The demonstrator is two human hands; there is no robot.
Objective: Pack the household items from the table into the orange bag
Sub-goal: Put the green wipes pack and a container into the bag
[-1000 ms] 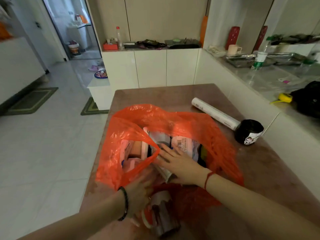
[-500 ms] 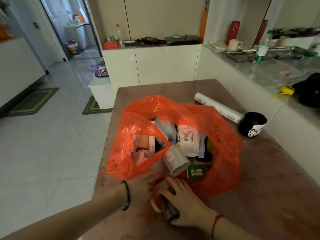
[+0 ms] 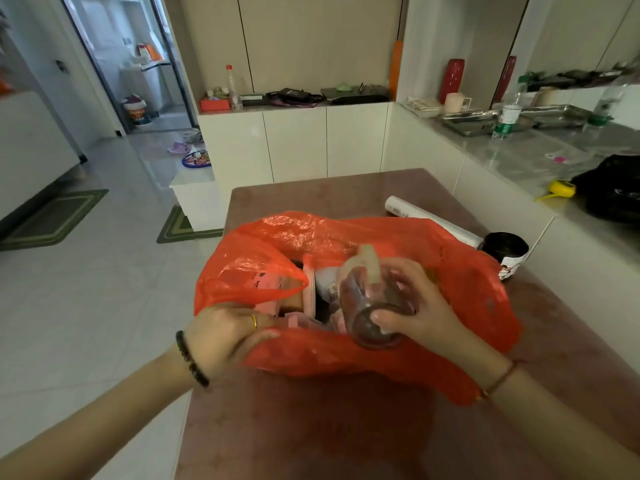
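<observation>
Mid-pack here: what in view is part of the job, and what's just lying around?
Job: orange bag, its rim gripped by left hand; clear container held over it by right hand; white roll and black tub on the table, unpacked.
Lying about: yellow tape measure, black bag, water bottle, on the side counter.

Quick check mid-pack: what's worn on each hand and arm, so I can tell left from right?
The left hand has a gold ring on one finger and a dark beaded bracelet at the wrist. The right hand has a thin red cord at the wrist. No sleeves or gloves show.
</observation>
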